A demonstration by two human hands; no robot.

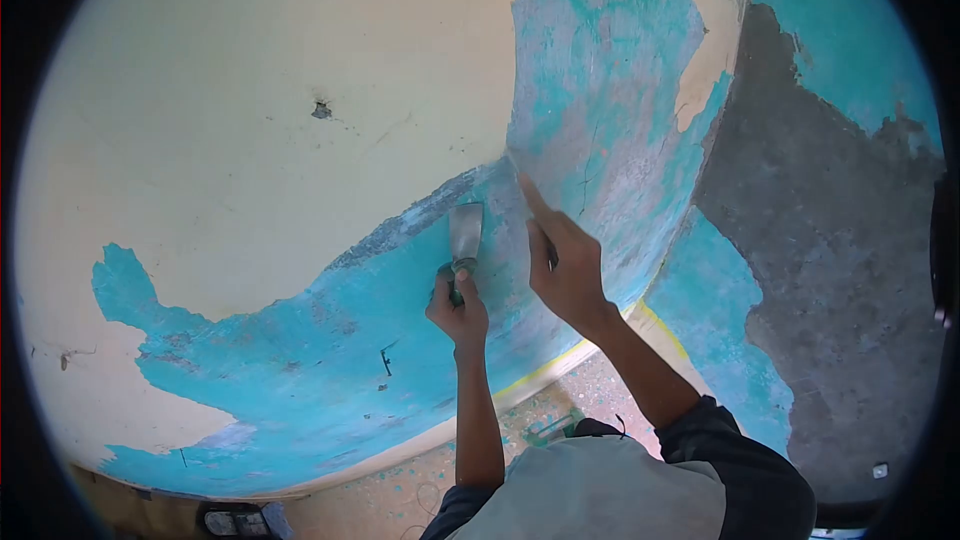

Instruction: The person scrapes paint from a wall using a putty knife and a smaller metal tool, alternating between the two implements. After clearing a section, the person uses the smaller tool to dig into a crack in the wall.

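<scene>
Left hand [458, 308] upright before the wall, fingers closed round the handle of a scraper [466, 230]; broad metal blade points up, in front of the blue area, just below the ragged edge of the cream paint [240, 130]; whether the blade touches the wall, cannot tell. Right hand [568, 265] higher and to the right; index finger stretched up toward the inner corner of the cream edge, other fingers curled on a dark handle [550, 252], mostly hidden; a thin pale blade seems to show past the fingertip, seen nearly edge-on. Wall surface about both hands blue [390, 300], mottled with grey and pinkish streaks; small hole [321, 110] in the cream, upper left; adjoining wall at right blue with a large dark grey patch [810, 250]; floor [380, 500] below strewn with blue flakes.
</scene>
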